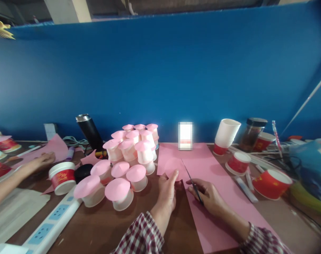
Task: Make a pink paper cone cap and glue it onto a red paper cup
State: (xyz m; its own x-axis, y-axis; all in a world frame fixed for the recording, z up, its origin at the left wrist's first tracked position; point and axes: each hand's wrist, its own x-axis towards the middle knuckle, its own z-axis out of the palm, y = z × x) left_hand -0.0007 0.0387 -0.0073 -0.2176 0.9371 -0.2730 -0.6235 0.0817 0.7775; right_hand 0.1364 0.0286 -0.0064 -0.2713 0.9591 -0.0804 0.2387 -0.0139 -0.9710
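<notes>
My left hand [167,192] is closed on a pink paper piece [173,166] with a rounded edge, its thumb on top. In my right hand [210,198] is a pair of scissors [188,171], the blades pointing away from me and close to the paper piece. Beneath both lies a large sheet of pink paper [224,215]. Left of my hands stand several small paper cups topped with pink paper cones [118,189], some of them stacked.
A power strip [50,220] runs along the left front. Another person's hand [45,159] rests near pink paper at far left. A black flask [90,132] stands behind the cups. Red-and-white paper cups [238,164], a dark-lidded jar [253,134] and strips occupy the right.
</notes>
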